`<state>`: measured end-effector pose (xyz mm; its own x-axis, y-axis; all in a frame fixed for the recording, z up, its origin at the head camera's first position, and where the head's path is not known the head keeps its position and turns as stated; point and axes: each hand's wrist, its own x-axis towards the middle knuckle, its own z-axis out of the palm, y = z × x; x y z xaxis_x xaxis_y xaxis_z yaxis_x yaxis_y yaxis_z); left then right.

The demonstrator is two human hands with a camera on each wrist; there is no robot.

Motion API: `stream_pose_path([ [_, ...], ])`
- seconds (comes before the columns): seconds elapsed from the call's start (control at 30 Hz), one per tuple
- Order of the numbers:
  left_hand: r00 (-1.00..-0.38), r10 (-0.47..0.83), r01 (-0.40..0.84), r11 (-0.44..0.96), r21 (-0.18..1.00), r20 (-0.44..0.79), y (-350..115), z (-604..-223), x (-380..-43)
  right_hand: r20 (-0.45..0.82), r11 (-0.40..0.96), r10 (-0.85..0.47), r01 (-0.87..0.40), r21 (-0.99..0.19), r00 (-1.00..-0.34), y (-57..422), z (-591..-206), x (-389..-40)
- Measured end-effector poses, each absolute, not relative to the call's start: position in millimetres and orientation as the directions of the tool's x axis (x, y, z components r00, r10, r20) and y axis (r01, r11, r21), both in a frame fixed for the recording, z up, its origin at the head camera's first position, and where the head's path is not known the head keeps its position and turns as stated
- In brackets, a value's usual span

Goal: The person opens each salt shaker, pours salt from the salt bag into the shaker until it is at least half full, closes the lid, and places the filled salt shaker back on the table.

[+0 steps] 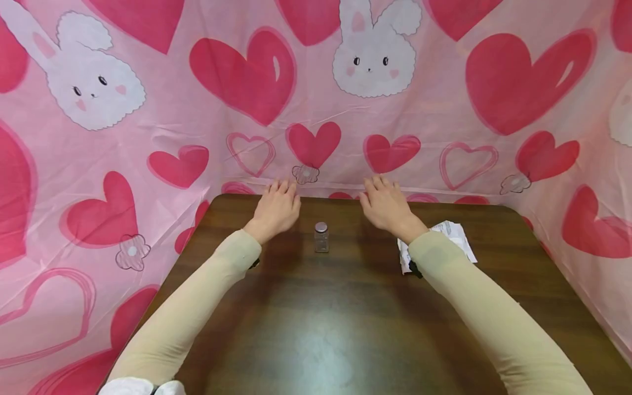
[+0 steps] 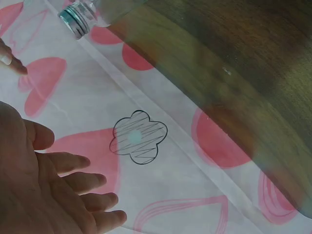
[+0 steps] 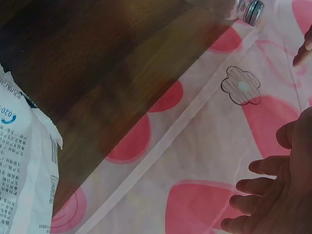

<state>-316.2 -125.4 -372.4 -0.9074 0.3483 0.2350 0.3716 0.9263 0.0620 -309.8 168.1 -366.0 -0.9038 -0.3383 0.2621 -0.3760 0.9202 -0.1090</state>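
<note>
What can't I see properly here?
Head view: part of the crinkled white printed packet hides behind the beige cloth right sleeve.
Right wrist view: the picture's left edge cuts off the packet.
Head view: the clear, square-sided bottle with a silvery lid is too tiny to tell if anything's inside.
Both wrist views: the top edge cuts off its base.

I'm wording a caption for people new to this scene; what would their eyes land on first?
Most likely the pink cloth behind the table, with its big red hearts and white rabbits. Next, the left hand and right hand, both empty, at the table's far edge. Between them, slightly nearer the camera, a small clear jar stands upright, while a white packet lies to the right, partly hidden by the right sleeve.
</note>
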Motion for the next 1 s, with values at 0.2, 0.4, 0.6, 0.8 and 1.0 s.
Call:
stream_pose_path([
  [0.2,-0.912,0.345,0.368,0.927,0.069,0.223,-127.9,-374.7,-314.5,0.254,0.919,-0.342,-0.378,-0.109,-0.905,162.7,-367.0,-309.0],
  [0.4,-0.917,0.342,0.366,0.926,0.095,0.205,-130.5,-378.0,-312.9,0.236,0.922,-0.342,-0.373,-0.102,-0.910,152.2,-369.2,-309.0],
  [0.6,-0.928,0.335,0.354,0.930,0.103,0.164,-134.3,-381.0,-311.3,0.182,0.921,-0.339,-0.366,-0.137,-0.923,142.9,-372.2,-308.4],
  [0.8,-0.917,0.356,0.377,0.921,0.095,0.181,-133.4,-383.0,-310.6,0.157,0.924,-0.332,-0.354,-0.146,-0.930,139.2,-373.2,-305.1],
  [1.0,-0.885,0.418,0.450,0.881,0.147,0.207,-134.6,-390.5,-306.1,0.139,0.920,-0.341,-0.361,-0.155,-0.930,133.2,-379.2,-301.4],
])
